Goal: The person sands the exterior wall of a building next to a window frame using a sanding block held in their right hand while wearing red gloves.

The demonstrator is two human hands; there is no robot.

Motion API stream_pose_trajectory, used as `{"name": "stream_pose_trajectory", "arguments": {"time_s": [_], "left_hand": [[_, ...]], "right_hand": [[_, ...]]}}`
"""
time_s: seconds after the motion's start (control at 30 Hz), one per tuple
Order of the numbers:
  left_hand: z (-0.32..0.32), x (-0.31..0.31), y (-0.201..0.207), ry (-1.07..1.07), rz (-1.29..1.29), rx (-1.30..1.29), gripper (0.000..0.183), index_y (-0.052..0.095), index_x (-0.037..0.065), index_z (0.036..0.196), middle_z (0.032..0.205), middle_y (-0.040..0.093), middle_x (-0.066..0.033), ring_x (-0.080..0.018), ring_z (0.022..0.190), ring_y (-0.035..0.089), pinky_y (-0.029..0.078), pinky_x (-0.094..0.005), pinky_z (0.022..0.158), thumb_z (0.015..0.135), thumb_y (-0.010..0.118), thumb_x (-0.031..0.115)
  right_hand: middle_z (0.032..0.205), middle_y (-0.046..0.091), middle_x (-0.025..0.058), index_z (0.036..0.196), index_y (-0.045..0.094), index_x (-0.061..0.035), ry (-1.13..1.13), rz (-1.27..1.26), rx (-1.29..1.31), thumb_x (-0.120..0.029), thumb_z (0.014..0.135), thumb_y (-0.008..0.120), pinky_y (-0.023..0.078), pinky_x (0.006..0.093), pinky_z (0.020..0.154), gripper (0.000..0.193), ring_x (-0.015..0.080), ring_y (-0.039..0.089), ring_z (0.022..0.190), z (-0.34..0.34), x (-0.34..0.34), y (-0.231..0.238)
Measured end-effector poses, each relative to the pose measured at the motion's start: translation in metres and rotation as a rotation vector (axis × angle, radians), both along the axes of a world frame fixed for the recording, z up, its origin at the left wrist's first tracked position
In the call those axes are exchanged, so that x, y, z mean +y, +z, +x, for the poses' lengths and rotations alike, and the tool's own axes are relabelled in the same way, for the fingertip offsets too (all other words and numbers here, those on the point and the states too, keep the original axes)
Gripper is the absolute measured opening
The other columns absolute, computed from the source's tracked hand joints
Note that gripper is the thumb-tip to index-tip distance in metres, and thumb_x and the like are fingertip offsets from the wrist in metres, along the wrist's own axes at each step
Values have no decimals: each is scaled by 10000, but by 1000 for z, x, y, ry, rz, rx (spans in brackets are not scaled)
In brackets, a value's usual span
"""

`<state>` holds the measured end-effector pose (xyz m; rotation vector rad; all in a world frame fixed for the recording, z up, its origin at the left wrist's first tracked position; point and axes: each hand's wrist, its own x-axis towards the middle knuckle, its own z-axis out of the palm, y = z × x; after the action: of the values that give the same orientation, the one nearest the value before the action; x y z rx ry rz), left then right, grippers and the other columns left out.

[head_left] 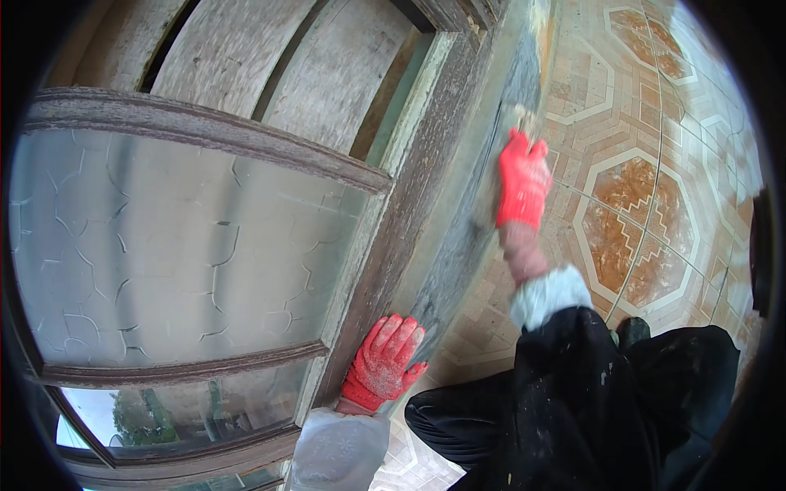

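Observation:
My left hand (383,360), in a dusty red glove, lies flat with its fingers stretched out on the lower part of a weathered wooden frame (401,237). My right hand (525,182), also red-gloved, is closed farther up along the frame's right side. A small, pale, ragged-ended thing (521,119) sticks out past its fingertips; motion blur hides its kind. It touches or nearly touches the grey-streaked side face (467,237) of the frame. That face shows dark grey patches and bare, paler wood near its far end.
The frame holds patterned frosted glass (188,254), a clear lower pane (196,413) with reflections, and wooden slats (229,49) at the top. Patterned tile floor (639,221) runs along the right. My bent legs (589,393) in dark trousers fill the lower right.

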<state>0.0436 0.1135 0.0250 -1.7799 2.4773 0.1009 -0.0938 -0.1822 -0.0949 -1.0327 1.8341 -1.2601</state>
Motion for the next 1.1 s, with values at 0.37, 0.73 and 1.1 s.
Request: {"name": "stream_pose_trajectory", "arguments": {"time_s": [0.37, 0.73, 1.1], "left_hand": [[3, 9, 3, 13, -4, -8, 612, 534, 34, 1250, 1322, 485, -179, -384, 1255, 440, 340, -531, 1095, 761, 704, 361], [-4, 5, -6, -22, -29, -40, 607, 538, 31, 1227, 1310, 483, -184, -394, 1259, 428, 339, -543, 1090, 755, 708, 374], [-1, 1, -1, -57, -88, -103, 580, 540, 38, 1196, 1268, 488, -176, -402, 1232, 431, 326, -567, 1077, 778, 678, 416]], "right_hand": [[984, 637, 252, 1289, 447, 19, 237, -63, -57, -268, 787, 649, 501, 464, 782, 612, 418, 643, 926, 0, 47, 40], [1045, 601, 229, 1333, 343, 3, 315, -210, -295, -202, 545, 847, 503, 469, 812, 958, 434, 616, 966, 18, 193, 29], [815, 602, 260, 1125, 376, 15, 11, -62, -57, -353, 846, 677, 523, 472, 642, 552, 467, 629, 703, -10, 20, 68]]}}
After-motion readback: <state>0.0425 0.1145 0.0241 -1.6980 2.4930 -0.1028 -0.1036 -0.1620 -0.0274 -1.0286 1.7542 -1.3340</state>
